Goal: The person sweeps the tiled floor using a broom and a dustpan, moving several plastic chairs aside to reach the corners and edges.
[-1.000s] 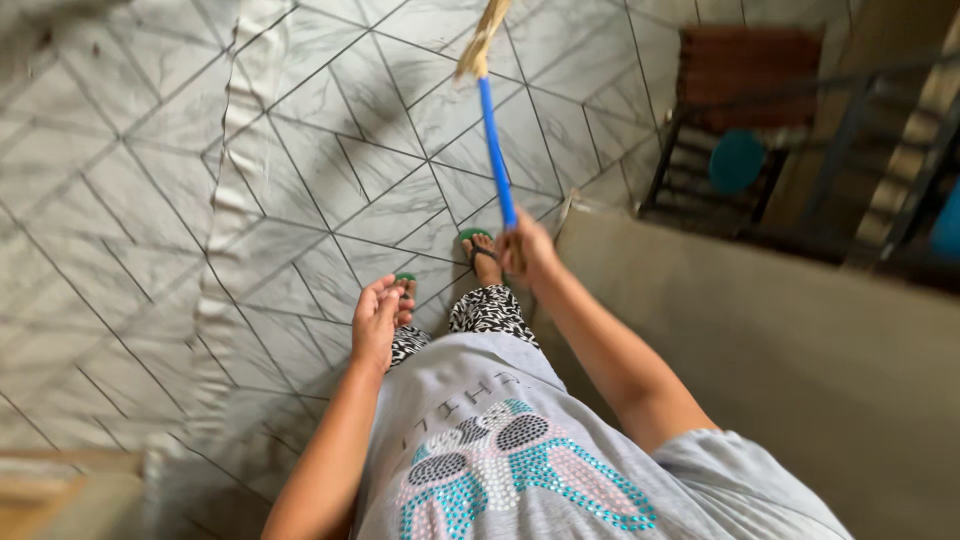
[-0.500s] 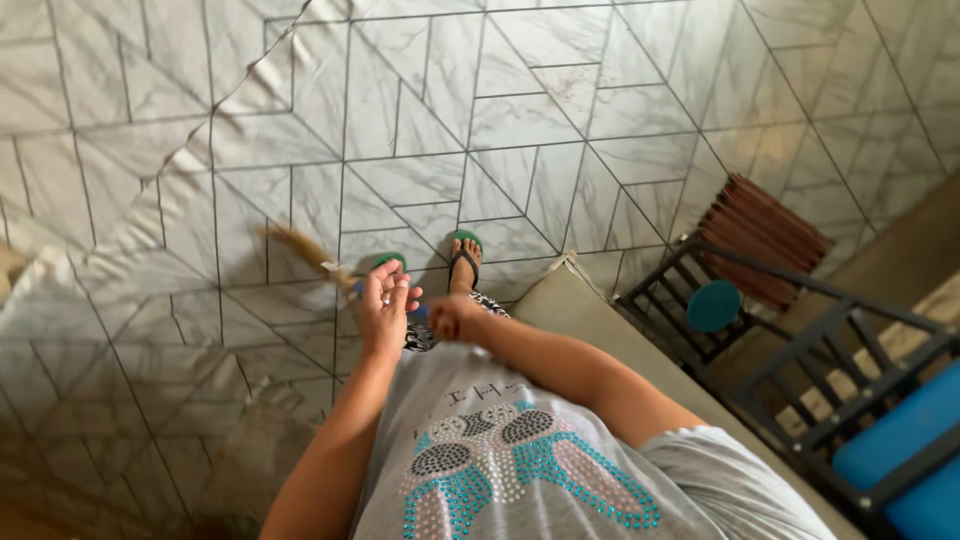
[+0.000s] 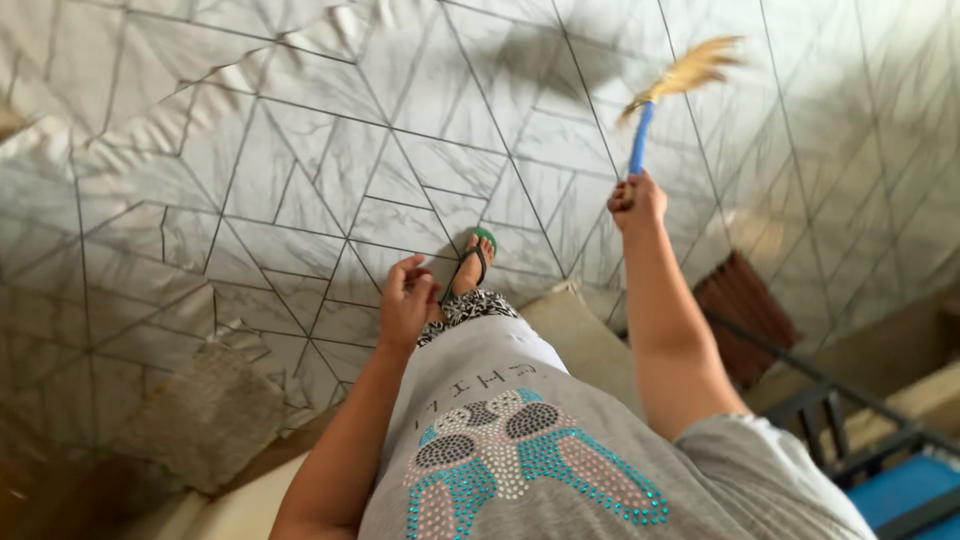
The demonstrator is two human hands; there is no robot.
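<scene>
Above the marble-patterned floor covering (image 3: 300, 170), toward its far right part, the right hand (image 3: 636, 200) was closed around the blue handle of a broom (image 3: 641, 135). The straw bristles (blurred) were lifted clear of the floor and fanned out to the upper right. The right arm was stretched forward. The left hand (image 3: 408, 300) hung empty near the hip, fingers loosely curled and apart, touching nothing. One foot in a green flip-flop (image 3: 478, 256) stood on the floor covering between the two hands. Wrinkles ran through the covering at its left side. A dark metal frame (image 3: 850, 420) stood at the lower right, beside a reddish-brown slatted mat (image 3: 745, 310).
</scene>
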